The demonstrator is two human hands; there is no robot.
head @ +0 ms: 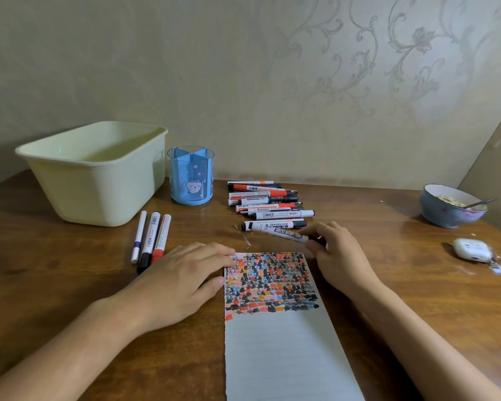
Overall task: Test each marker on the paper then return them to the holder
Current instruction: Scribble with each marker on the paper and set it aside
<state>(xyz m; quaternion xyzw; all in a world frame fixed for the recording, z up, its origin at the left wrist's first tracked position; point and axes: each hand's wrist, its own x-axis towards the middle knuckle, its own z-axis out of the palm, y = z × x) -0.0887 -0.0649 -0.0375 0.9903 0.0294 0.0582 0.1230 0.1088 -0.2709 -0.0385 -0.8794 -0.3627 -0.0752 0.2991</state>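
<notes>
1. The table (70, 285) is carrying everything; wood top looking smooth, so round pens are prob rolling easily on it.
2. The cream tub (93, 175) is sitting far left, looking empty from this angle, not part of the job.
3. The paper (278, 342) is lying in front of the person, top part already covered w/ red, black, blue and orange test marks, lower part blank. Thin, light sheet w/ a rough left edge; it is likely sliding under a pen stroke unless pinned.
4. The left hand (182, 282) is resting flat, fingers straight, fingertips pressing the paper's top left corner. Grip wide, holding nothing.
5. The right hand (339, 256) is at the paper's top right corner, fingers curled round the black end of a marker (291, 235). Grip closed on it.
6. The holder (191, 176) is standing behind the paper beside the tub, blue clear plastic w/ dividers, no pens visible in it. Looks light, so prob tipping if pens are dropped in hard.
7. The marker pile (268, 202) is lying right of the holder, approx a dozen, just beyond the right hand.
8. Three pens (151, 237) are lying side by side left of the left hand, apart from the pile.
9. Held marker: light, stiff, slick plastic barrel, white w/ black print. Cap looks to be on, can't tell for sure. Best taken mid-barrel for writing; cap end is for pulling only.
</notes>
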